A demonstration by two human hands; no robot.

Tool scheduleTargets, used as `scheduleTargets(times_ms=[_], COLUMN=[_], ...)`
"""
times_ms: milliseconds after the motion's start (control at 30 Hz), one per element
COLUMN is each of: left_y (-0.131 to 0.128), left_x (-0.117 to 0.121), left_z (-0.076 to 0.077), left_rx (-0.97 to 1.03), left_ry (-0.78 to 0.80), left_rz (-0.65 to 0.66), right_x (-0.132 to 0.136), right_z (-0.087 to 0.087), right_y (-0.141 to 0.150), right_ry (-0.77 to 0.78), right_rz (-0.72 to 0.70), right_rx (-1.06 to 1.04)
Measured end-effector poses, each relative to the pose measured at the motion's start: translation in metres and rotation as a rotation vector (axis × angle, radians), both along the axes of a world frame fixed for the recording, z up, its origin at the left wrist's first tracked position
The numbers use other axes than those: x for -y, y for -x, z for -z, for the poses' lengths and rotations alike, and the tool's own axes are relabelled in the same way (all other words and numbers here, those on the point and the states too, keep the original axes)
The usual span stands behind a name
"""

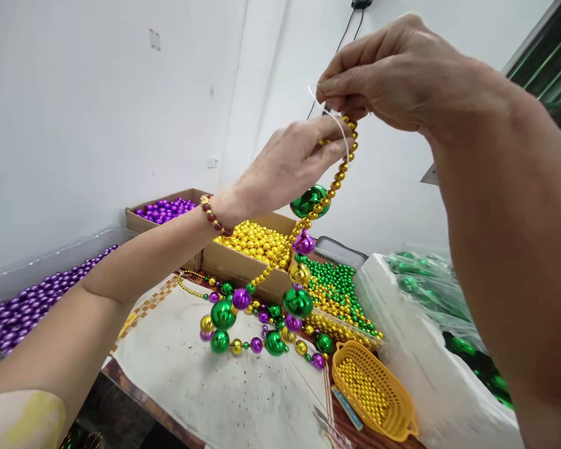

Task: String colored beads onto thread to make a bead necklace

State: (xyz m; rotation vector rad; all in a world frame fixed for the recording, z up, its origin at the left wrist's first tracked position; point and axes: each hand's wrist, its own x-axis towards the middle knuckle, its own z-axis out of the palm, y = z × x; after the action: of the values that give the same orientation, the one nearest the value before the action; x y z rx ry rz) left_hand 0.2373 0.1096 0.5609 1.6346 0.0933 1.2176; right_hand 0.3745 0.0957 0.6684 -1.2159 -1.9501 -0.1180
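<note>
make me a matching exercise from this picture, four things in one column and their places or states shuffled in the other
Column 1
1. bead garland
2. bracelet
3. yellow basket
4. clear tub

Column 2
A. holds purple beads
B. held up in the person's fingers
C. holds small gold beads
D. worn on the left wrist

Pairs: 1-B, 2-D, 3-C, 4-A

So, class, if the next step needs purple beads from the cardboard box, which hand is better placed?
Probably the left hand: it is lower and nearer the purple beads in the cardboard box. The right hand is higher, farther right, pinched at the top of the gold bead strand.
</note>
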Motion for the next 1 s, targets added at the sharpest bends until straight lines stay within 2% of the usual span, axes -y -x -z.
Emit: scheduleTargets(times_ms=[100, 167, 233, 367, 500, 667, 900, 1000], left_y=[-0.007, -0.014, -0.023, -0.041, -0.048, -0.043, -0.038, -0.034], left_x=[-0.016, -0.03, -0.043, -0.055, -0.046, -0.03, -0.024, -0.023], left_z=[0.011, 0.024, 0.041, 0.078, 0.108, 0.142, 0.214, 0.243], left_rx=[0.005, 0.055, 0.08, 0.089, 0.13, -0.033, -0.175, -0.187], left_ry=[-0.234, -0.223, -0.181, -0.137, 0.004, 0.133, 0.458, 0.593], left_rz=[-0.136, -0.162, -0.092, 0.175, 0.241, 0.189, 0.215, 0.216], right_x=[0.001, 0.003, 0.004, 0.005, 0.006, 0.004, -0.002, -0.006], right_z=[0.012, 0.027, 0.045, 0.081, 0.11, 0.152, 0.226, 0.261], right_y=[-0.007, -0.013, -0.017, -0.025, -0.034, -0.047, -0.047, -0.042], right_ry=[0.071, 0.12, 0.165, 0.266, 0.381, 0.476, 0.661, 0.725], right_rz=[-0.065, -0.122, -0.168, -0.198, -0.182, -0.193, -0.15, -0.152], right_rx=[0.012, 0.012, 0.003, 0.03, 0.054, 0.02, 0.013, -0.087])
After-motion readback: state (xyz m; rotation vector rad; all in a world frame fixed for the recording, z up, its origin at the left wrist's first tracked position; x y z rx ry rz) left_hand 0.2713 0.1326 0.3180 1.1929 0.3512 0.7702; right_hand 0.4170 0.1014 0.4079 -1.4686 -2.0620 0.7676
